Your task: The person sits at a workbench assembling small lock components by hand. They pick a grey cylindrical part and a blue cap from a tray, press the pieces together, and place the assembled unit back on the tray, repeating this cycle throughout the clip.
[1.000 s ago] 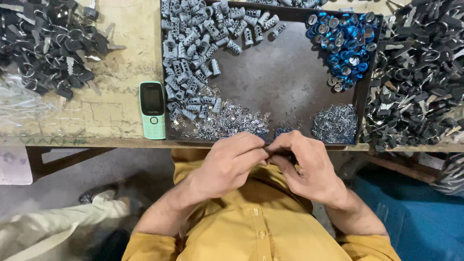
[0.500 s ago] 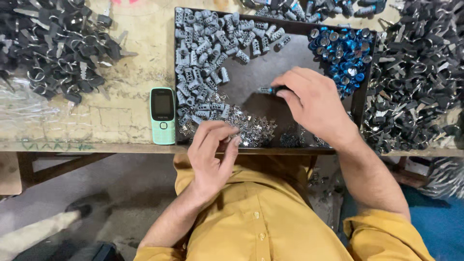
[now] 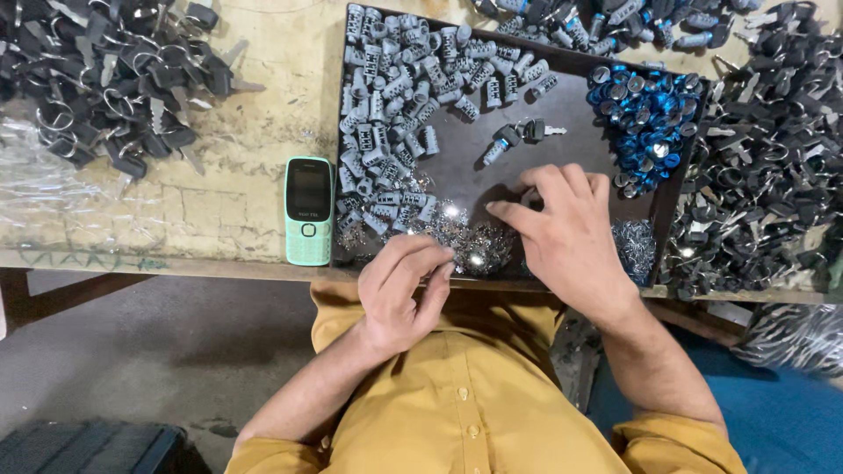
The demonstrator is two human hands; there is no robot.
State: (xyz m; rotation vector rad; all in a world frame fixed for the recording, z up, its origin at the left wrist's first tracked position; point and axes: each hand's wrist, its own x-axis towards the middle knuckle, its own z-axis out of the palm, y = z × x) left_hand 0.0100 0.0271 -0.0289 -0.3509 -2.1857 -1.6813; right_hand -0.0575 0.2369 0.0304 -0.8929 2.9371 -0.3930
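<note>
Right hand (image 3: 566, 230) spread palm-down on the dark tray (image 3: 562, 114) near the worktop's front edge, fingers (image 3: 514, 213) loose over the heap of small shiny metal bits (image 3: 465, 237), grasping nothing visible. Left hand (image 3: 402, 290) just short of that heap, fingertips pinched; contents impossible to tell. Assembled grey lock cylinder (image 3: 505, 143) lying beyond the right fingers, long axis slanting toward the far-right corner. Grey cylinders (image 3: 395, 96), blue caps (image 3: 645, 114), green phone (image 3: 309, 211) around.
</note>
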